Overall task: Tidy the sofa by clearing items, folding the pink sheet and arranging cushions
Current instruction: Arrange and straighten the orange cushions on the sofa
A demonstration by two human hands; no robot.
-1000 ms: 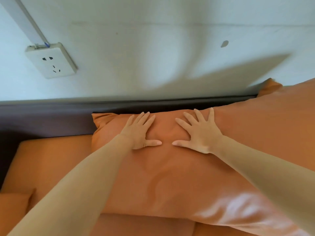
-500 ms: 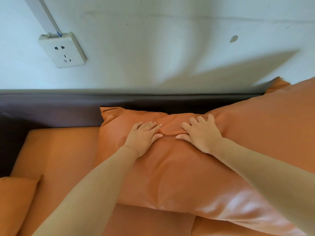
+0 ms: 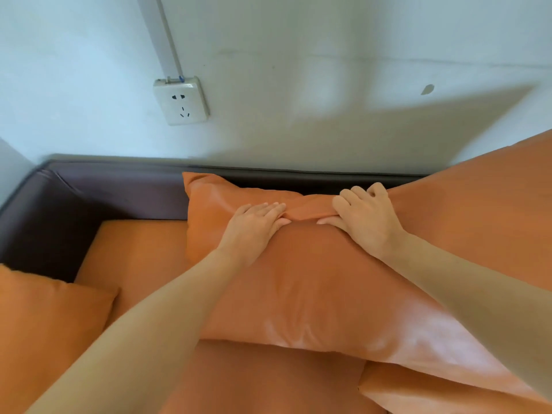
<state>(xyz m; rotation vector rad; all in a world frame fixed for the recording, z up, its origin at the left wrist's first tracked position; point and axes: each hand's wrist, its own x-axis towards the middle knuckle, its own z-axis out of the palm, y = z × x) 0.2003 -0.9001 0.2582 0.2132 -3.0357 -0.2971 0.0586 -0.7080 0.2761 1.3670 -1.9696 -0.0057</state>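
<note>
Cushion (image 3: 298, 279) is propped on the sofa seat (image 3: 140, 252), top edge near the dark backrest (image 3: 119, 189). Left hand (image 3: 254, 228) is pressed flat, grip open; right hand (image 3: 364, 219) is curled on a fabric fold, probably plumping it. A second cushion (image 3: 478, 219) crowds the right, another (image 3: 44, 324) lies near-left; a wall socket (image 3: 180, 100) is seen above.

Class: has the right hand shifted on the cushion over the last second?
Yes. The right hand has slid up to the cushion top edge, nearer the dark sofa back.
</note>
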